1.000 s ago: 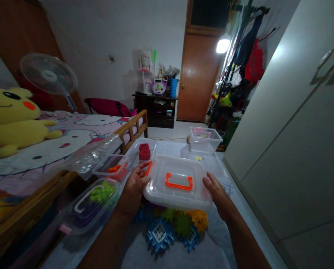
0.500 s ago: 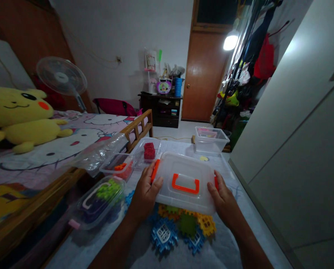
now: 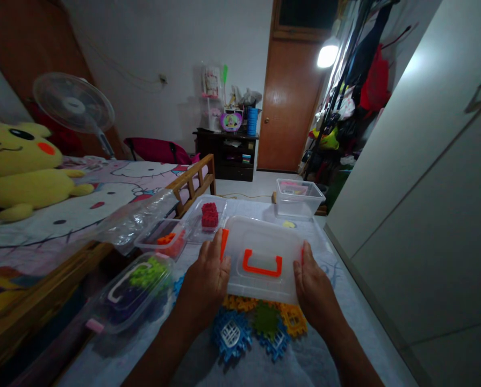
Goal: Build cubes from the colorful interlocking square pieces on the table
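A clear plastic box [image 3: 260, 236] with an orange handle [image 3: 261, 263] on its lid sits in front of me on a pale cloth. My left hand [image 3: 206, 282] grips its left side by the orange latch [image 3: 224, 243]. Pressed against the box's right side is my right hand [image 3: 313, 290], fingers closed around the edge. Flat interlocking toy tiles [image 3: 260, 322] in blue, green, yellow and orange lie just under the box's near edge.
To the left stand a lidded tub of green pieces [image 3: 133, 293], a small tub with orange pieces [image 3: 163, 242] and an open tray with red blocks [image 3: 209, 215]. A clear empty tub [image 3: 299, 198] stands further back. A bed with a yellow plush [image 3: 20, 166] runs along the left; a wardrobe [image 3: 425, 188] on the right.
Both hands have slid from the lid's near corners to the box's sides by the latches. The box sits a little further from me, showing more of the tiles.
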Demonstrator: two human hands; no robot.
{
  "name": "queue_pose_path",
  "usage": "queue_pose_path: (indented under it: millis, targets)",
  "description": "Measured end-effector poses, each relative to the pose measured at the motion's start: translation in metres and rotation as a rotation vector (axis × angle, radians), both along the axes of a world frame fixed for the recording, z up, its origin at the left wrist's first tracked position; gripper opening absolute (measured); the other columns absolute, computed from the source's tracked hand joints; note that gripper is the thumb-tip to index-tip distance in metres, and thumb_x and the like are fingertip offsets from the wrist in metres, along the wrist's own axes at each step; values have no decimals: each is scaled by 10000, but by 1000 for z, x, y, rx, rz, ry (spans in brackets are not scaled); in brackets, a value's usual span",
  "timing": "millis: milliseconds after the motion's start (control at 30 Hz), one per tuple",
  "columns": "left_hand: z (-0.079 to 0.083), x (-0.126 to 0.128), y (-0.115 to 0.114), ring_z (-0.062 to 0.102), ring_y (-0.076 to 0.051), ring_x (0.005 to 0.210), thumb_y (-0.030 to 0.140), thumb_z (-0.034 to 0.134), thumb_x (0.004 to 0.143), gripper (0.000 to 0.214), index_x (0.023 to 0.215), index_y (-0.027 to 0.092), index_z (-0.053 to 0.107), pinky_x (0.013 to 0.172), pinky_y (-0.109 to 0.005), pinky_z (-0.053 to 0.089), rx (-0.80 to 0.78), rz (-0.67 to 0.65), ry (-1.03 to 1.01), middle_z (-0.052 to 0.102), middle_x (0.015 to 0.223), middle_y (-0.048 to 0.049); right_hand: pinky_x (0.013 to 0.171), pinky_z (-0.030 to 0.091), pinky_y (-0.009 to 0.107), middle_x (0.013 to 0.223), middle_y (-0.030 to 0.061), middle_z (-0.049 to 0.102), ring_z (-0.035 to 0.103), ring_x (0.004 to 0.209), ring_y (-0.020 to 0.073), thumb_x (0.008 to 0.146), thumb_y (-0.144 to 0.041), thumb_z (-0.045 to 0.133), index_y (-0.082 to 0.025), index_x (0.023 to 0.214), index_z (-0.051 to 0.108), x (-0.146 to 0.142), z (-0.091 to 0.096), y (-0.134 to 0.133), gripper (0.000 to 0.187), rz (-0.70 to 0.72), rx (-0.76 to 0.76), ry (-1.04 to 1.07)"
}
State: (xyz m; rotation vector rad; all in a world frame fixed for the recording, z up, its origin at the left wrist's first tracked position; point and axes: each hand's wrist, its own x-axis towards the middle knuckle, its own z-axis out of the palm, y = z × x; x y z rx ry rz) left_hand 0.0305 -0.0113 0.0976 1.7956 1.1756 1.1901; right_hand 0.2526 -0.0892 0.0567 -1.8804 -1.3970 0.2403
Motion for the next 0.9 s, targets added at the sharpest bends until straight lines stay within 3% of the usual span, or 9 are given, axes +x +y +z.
queue_pose_path:
  millis: [133,267,400,467,567,667,733,833,900]
  targets:
    - [-6,-2,4,481,-354,1266,329,696,748,571,1299,223,593,1050,-458,396,14,18,-55,594,1281,-119,1141,352,483,1588,143,270,292,1443,283,944,-522,394,-165,1557,150,4,0,-2,750,39,39,200]
    - [-16,-4,11,583,-294,1130,371,709,765,571,1303,225,585,898,-341,492,-153,-66,-376,635,1230,-75,812,595,392,1407,136,547,604,1195,282,922,-550,424,-221,1492,307,13,9,0,668,113,-2,715]
    - [-20,-3,15,644,-196,786,486,652,813,547,1282,214,577,672,-262,503,-308,-192,-583,689,994,-41,555,578,300,1017,90,747,727,776,226,817,-451,638,-202,1235,565,23,14,2,491,215,-83,1092]
    - [-20,-1,16,636,-191,762,516,660,803,521,1223,211,615,670,-263,502,-310,-209,-661,696,954,-40,524,566,287,902,77,762,717,673,208,770,-420,694,-184,1100,630,26,13,4,411,234,-132,1171]
    - [-23,0,18,637,-223,904,539,645,814,471,1162,222,657,807,-297,505,-275,-219,-689,698,998,-50,532,579,293,850,87,767,719,660,218,735,-422,718,-161,962,671,31,11,7,348,233,-152,1233]
    - [-32,-2,23,604,-241,1051,529,549,886,419,1174,240,649,959,-344,452,-185,-195,-587,677,1103,-59,537,596,301,816,73,766,715,641,214,737,-401,727,-172,930,672,37,17,17,304,198,-96,1298]
    - [-41,-3,29,583,-252,1097,472,525,910,364,1166,245,649,1008,-380,417,-65,-103,-429,659,1140,-67,527,601,286,777,40,758,705,607,189,749,-364,737,-192,935,661,38,24,31,265,137,-25,1338]
    - [-56,-3,38,563,-283,1110,382,537,897,315,1137,214,653,1022,-452,397,162,31,-45,650,1135,-94,503,599,268,683,-7,727,675,529,153,745,-295,763,-206,878,625,34,30,64,211,19,99,1388]
    - [-65,-2,42,563,-293,1098,353,525,897,306,1130,198,648,1013,-489,397,266,51,226,657,1135,-105,552,616,287,652,-22,712,674,530,145,751,-252,766,-205,835,596,27,28,91,196,-25,166,1454]
